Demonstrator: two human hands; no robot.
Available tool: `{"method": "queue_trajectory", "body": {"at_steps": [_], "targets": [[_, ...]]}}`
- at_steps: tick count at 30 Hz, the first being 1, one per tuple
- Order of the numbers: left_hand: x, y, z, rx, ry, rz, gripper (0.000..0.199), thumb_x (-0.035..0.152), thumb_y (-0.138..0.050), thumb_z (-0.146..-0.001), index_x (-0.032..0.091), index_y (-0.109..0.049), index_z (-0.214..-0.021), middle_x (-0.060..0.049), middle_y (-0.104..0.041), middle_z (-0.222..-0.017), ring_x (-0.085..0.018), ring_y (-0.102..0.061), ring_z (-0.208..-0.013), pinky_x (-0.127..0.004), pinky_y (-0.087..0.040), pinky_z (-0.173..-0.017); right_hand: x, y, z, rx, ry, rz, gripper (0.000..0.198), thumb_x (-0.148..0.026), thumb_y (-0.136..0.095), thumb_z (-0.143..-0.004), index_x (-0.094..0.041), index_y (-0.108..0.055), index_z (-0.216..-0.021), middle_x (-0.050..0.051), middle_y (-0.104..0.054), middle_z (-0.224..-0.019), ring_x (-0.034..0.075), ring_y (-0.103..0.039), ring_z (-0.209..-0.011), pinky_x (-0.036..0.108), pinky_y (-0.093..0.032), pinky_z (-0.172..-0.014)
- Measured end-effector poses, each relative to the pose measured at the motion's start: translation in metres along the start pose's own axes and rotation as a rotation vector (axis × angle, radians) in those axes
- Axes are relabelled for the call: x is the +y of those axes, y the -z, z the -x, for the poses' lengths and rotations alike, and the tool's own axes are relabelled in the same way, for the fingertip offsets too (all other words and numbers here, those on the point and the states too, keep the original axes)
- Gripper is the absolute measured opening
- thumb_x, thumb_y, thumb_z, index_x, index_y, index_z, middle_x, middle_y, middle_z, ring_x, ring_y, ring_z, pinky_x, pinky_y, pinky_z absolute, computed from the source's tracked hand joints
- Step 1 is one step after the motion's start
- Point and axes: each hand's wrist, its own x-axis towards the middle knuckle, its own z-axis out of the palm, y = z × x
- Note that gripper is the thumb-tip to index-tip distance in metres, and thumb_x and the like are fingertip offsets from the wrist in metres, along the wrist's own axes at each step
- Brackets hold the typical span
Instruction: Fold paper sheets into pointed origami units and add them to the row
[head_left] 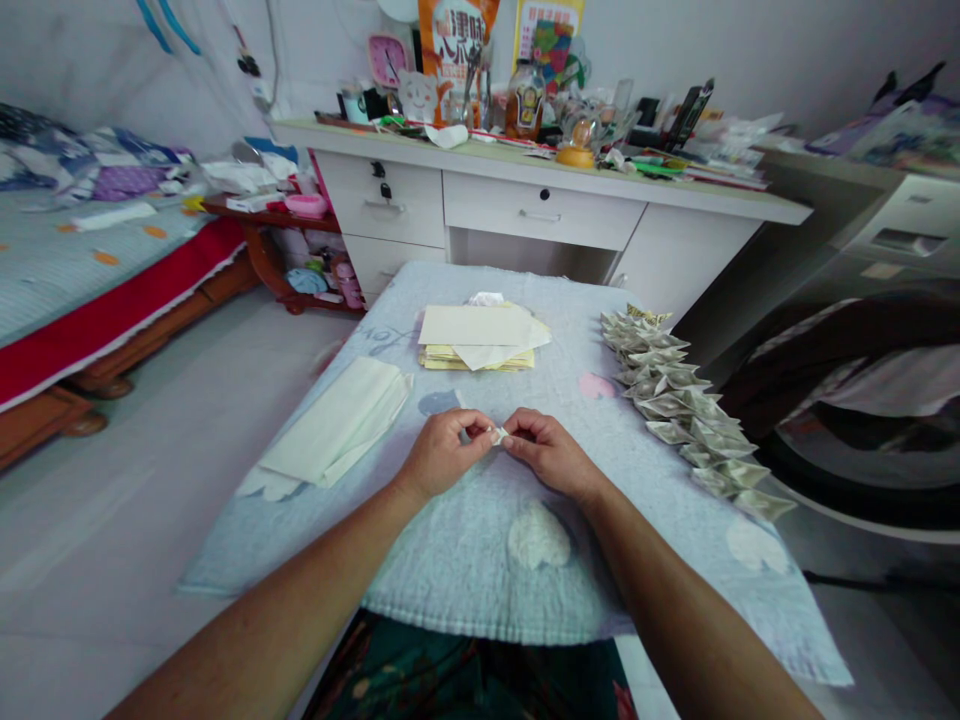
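Observation:
Between my two hands, above the middle of the cloth-covered table (465,560), is a small folded piece of paper (499,436). My left hand (448,450) pinches its left side between thumb and forefinger. From the other side my right hand (551,450) pinches it the same way, and the fingers hide most of the paper. Beyond the hands lies a stack of pale yellow paper (480,330) with loose sheets on top. Whitish folded sheets (337,420) rest to the left. Along the right edge runs a row of several folded paper shapes (682,410), pointed and greyish.
Behind the table stands a white desk (525,205) crowded with jars, bags and small items. A washing machine (855,400) is close on the right. On the left are a bed (112,270) and a low brown shelf (262,225).

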Motion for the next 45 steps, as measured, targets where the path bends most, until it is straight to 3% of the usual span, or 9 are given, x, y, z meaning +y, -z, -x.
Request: {"method": "queue_trajectory", "body": {"at_steps": [5,10,14,18,22,28,34,45], "targets": [[0.003,0.001,0.000,0.003,0.010,0.020,0.015,0.029,-0.061,-0.080,0.016,-0.068,-0.077,-0.001,-0.066,-0.069,-0.013,-0.059,-0.066,-0.023,-0.045,-0.067,-0.001,0.000,0.000,-0.016,-0.013,-0.070,0.028,-0.046,-0.062,-0.083,-0.018,-0.063,-0.079,0.000,-0.057,-0.074,0.013,-0.049,-0.072,0.025,-0.039,-0.070],[0.007,0.006,-0.001,-0.071,-0.011,0.056,0.019,0.034,-0.064,-0.077,0.016,-0.066,-0.084,0.000,-0.064,-0.075,-0.014,-0.057,-0.074,-0.024,-0.044,-0.072,-0.001,0.001,0.001,-0.018,-0.037,-0.108,0.027,-0.044,-0.061,-0.083,-0.017,-0.062,-0.079,0.000,-0.057,-0.072,0.012,-0.049,-0.069,0.024,-0.039,-0.066],[0.004,0.008,-0.002,-0.073,0.058,0.058,0.018,0.034,-0.063,-0.078,0.016,-0.065,-0.077,0.001,-0.059,-0.068,-0.012,-0.053,-0.067,-0.023,-0.041,-0.064,-0.004,0.003,0.002,-0.030,-0.039,-0.085,0.020,-0.037,-0.061,-0.082,-0.017,-0.062,-0.083,0.001,-0.059,-0.078,0.014,-0.051,-0.074,0.026,-0.041,-0.070],[-0.003,0.007,-0.003,-0.064,0.105,0.220,0.019,0.034,-0.062,-0.078,0.015,-0.062,-0.076,0.001,-0.059,-0.069,-0.011,-0.052,-0.066,-0.022,-0.040,-0.063,-0.008,0.003,0.004,-0.042,-0.006,-0.127,0.019,-0.029,-0.064,-0.077,-0.017,-0.061,-0.092,0.002,-0.060,-0.086,0.016,-0.053,-0.082,0.028,-0.042,-0.076],[-0.004,0.005,-0.003,-0.052,0.114,0.329,0.017,0.032,-0.063,-0.078,0.015,-0.061,-0.079,0.001,-0.058,-0.071,-0.011,-0.052,-0.068,-0.022,-0.042,-0.065,-0.010,0.001,0.004,0.009,-0.020,-0.082,0.019,-0.034,-0.063,-0.080,-0.016,-0.061,-0.085,-0.001,-0.055,-0.073,0.013,-0.048,-0.069,0.024,-0.039,-0.066],[0.000,0.005,-0.002,-0.021,0.064,0.190,0.014,0.030,-0.061,-0.079,0.016,-0.062,-0.080,0.002,-0.058,-0.072,-0.012,-0.053,-0.070,-0.023,-0.042,-0.068,-0.013,-0.002,0.005,0.099,0.043,0.030,0.028,-0.045,-0.059,-0.085,-0.018,-0.062,-0.080,0.000,-0.056,-0.072,0.013,-0.050,-0.070,0.025,-0.039,-0.069],[0.001,0.006,-0.002,0.005,0.018,0.048,0.011,0.028,-0.061,-0.077,0.017,-0.063,-0.079,0.000,-0.063,-0.077,-0.015,-0.057,-0.077,-0.025,-0.044,-0.072,-0.010,-0.002,0.005,0.116,0.091,0.107,0.026,-0.043,-0.057,-0.088,-0.019,-0.064,-0.082,0.001,-0.058,-0.074,0.015,-0.052,-0.074,0.027,-0.041,-0.072],[0.002,0.003,0.000,0.032,-0.004,0.014,0.013,0.027,-0.062,-0.077,0.018,-0.066,-0.085,-0.001,-0.063,-0.077,-0.015,-0.058,-0.076,-0.026,-0.045,-0.074,-0.013,0.000,0.003,0.120,0.170,0.198,0.026,-0.041,-0.055,-0.091,-0.020,-0.064,-0.077,0.001,-0.058,-0.072,0.016,-0.052,-0.074,0.029,-0.039,-0.074]]}}
